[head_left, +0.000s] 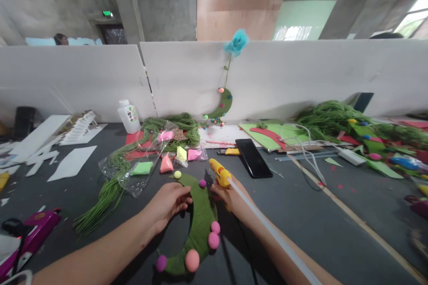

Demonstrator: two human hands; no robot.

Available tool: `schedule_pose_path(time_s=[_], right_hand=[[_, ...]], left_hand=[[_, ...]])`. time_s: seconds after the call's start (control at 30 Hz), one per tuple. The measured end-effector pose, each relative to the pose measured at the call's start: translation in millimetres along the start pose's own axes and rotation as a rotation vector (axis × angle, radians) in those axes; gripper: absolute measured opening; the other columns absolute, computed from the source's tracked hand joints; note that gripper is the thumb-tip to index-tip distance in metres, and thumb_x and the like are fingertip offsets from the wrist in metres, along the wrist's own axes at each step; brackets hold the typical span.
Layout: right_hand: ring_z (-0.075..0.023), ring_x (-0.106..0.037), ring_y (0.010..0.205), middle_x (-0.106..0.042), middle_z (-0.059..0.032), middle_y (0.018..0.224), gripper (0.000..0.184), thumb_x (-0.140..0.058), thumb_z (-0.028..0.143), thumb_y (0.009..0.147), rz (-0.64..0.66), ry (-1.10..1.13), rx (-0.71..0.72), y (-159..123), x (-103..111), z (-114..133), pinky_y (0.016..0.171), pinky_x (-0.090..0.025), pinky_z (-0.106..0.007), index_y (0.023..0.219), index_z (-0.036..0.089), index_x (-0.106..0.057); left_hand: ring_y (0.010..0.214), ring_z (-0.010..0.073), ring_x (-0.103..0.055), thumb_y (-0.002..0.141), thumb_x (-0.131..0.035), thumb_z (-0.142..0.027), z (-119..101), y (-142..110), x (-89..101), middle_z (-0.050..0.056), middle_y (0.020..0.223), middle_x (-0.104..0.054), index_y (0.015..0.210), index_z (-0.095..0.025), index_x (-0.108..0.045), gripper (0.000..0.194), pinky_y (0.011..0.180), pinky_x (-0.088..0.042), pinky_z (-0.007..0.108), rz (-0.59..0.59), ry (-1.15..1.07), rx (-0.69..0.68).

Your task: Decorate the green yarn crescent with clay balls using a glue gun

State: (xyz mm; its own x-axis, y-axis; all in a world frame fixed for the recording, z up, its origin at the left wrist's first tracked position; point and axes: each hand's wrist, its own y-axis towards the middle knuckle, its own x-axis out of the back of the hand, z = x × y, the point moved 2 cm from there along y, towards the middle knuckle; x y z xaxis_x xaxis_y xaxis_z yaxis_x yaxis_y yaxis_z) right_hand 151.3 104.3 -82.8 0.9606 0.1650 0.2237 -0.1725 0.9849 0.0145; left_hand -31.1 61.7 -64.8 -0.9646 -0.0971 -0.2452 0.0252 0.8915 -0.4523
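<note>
Working in the lower middle of the frame, over the dark desk (301, 218), on a green crescent (201, 213) with its hollow side to the left. Holding it near the upper end with the left hand (170, 207): fingers bent and almost closed, seemingly pinching the inner edge. Gripping a yellow glue gun (222, 175) with the right hand (233, 197), just beside the outer edge: fingers wrapped around the handle, not possible to tell whether squeezing. Pointing the nozzle (211, 163) toward the upper left, apart from the crescent, with a long white glue stick (265, 222) coming out behind.

Already along the crescent: a yellow ball (177, 174) at the upper tip, a purple ball (202, 183) near the nozzle, two pink balls (213, 241) at the right edge, a coral ball (192, 260) lower down, and a dark purple ball (161, 263) at the lower tip.

Judging from this, probably busy with gluing balls along the rim, perhaps between two drops of glue. For a next move, advisable to hold the crescent firmly with the left fingers, to turn the nozzle toward a bare part of the rim, and to mind the possibly hot tip near the skin.
</note>
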Motion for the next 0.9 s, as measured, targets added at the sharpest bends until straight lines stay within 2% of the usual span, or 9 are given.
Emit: schedule_pose_path(time_s=[0.1,0.3,0.43,0.6,0.77,0.9], right_hand=[[-0.0161,-0.056,0.063,-0.056,0.0025,0.069,0.015,-0.065,0.026,0.066,-0.02,0.051,-0.017,-1.9,1.6,6.2,0.057,-0.05,-0.028,0.074,0.021,-0.054],[-0.0138,-0.058,0.062,-0.061,0.0,0.073,0.019,-0.065,0.029,0.07,-0.072,0.283,-0.096,-1.5,15.7,31.2,0.063,-0.049,-0.026,0.081,0.019,-0.054],[-0.0127,-0.059,0.061,-0.058,0.0016,0.068,0.02,-0.065,0.029,0.069,0.021,0.496,-0.137,-3.4,14.0,41.6,0.062,-0.048,-0.025,0.081,0.019,-0.052],[-0.0126,-0.06,0.058,-0.06,-0.0002,0.065,0.019,-0.064,0.021,0.066,0.1,0.622,-0.191,-8.2,8.7,40.2,0.062,-0.049,-0.025,0.082,0.017,-0.055],[-0.0112,-0.056,0.056,-0.058,0.0025,0.065,0.021,-0.066,0.023,0.067,0.065,0.623,-0.203,-10.8,12.2,40.9,0.054,-0.046,-0.022,0.085,0.018,-0.058],[-0.0118,-0.055,0.055,-0.06,0.0016,0.063,0.013,-0.066,0.028,0.071,0.087,0.557,-0.195,-13.1,10.8,45.8,0.052,-0.044,-0.022,0.075,0.018,-0.059]], left_hand=[[0.054,0.01,-0.056,0.063,-0.075,-0.026,-3.2,0.6,-3.2,0.001,0.061,-0.063,0.064,-0.013,-0.062,0.018,0.048,-0.039,0.019,-0.019,0.066,-0.077],[0.07,0.0141,-0.062,0.063,-0.077,-0.032,-29.5,-10.6,-3.8,0.003,0.078,-0.068,0.078,-0.015,-0.066,0.025,0.068,-0.051,0.026,0.01,0.128,-0.24],[0.077,0.0157,-0.063,0.066,-0.077,-0.032,-53.6,-17.1,-6.8,0.004,0.086,-0.07,0.085,-0.015,-0.068,0.027,0.069,-0.053,0.026,0.061,0.136,-0.327],[0.073,0.013,-0.063,0.068,-0.075,-0.03,-74.9,-14.7,-11.1,0.0,0.082,-0.068,0.082,-0.017,-0.068,0.02,0.066,-0.054,0.024,0.076,0.111,-0.411],[0.073,0.0122,-0.064,0.071,-0.074,-0.027,-76.0,-6.8,-8.4,0.0,0.083,-0.068,0.088,-0.017,-0.066,0.021,0.066,-0.056,0.024,0.09,0.1,-0.41],[0.069,0.0122,-0.065,0.07,-0.074,-0.026,-67.2,-4.4,-5.4,-0.002,0.073,-0.066,0.081,-0.015,-0.064,0.018,0.066,-0.057,0.025,0.078,0.087,-0.365]])
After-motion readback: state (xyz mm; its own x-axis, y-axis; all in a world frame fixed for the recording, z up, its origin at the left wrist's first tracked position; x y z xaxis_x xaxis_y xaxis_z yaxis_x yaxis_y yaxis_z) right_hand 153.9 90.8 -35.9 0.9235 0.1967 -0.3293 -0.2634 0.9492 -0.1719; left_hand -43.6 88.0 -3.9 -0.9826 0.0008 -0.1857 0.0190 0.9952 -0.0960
